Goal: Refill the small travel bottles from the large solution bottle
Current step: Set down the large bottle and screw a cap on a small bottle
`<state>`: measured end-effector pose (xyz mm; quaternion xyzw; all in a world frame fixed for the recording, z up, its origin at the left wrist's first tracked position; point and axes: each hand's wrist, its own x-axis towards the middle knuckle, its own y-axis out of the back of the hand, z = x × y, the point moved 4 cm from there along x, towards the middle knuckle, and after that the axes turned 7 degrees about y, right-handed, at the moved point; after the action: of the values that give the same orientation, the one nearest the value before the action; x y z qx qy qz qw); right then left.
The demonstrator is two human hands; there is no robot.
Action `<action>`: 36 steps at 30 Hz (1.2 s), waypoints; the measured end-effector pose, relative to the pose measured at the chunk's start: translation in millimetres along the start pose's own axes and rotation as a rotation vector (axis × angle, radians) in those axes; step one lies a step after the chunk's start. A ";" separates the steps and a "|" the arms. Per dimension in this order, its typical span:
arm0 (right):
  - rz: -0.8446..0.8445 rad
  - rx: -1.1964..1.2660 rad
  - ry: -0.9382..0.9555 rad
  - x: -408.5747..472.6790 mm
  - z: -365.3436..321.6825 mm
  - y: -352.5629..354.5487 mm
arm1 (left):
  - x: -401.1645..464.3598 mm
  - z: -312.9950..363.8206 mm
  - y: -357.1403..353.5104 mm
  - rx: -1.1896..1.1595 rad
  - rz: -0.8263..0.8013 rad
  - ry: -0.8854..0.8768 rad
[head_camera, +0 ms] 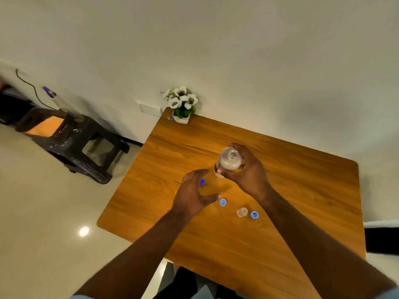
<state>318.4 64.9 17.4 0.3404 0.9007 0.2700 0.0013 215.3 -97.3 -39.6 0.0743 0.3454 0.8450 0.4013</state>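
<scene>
Right hand wrapped round the big bottle near the middle of the worktop, thumb and fingers curled about its body, open neck facing up. Upright or slightly tilted: hard to tell from straight above. Left hand just beside it toward the left edge, fingers loosely spread and holding nothing that shows, hovering over a spot where a blue cap peeks out from under the fingers. Whether a small bottle stands beneath that palm: cannot tell.

Nearer the front edge, a second blue cap lying alone, then a small bottle, clear and uncapped, with a third blue cap just beside it on the right. Potted flowers at the far left corner, well apart from the work.

Step in hand, by the look of it: big bottle opened and gripped, pour not yet begun. Next move likely to call for steadying a small bottle with the free hand, bringing the big neck right over the narrow mouth, and tipping slowly. Main risk: liquid missing so small an opening, or knocking over the light bottle.
</scene>
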 end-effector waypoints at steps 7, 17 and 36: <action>-0.114 -0.026 -0.092 57.7 13.9 -99.1 | 17.5 -66.6 39.0 0.003 -0.135 0.090; -0.152 -0.112 -0.154 88.5 45.7 -159.7 | 41.8 -115.8 42.0 0.229 -0.327 0.002; -0.206 -0.527 -0.332 23.4 47.9 -69.1 | 46.5 -97.2 17.2 0.189 -0.385 -0.092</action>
<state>267.0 59.5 -52.9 0.2748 0.8169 0.4332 0.2636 134.3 -121.8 -108.5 0.0828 0.4123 0.7125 0.5617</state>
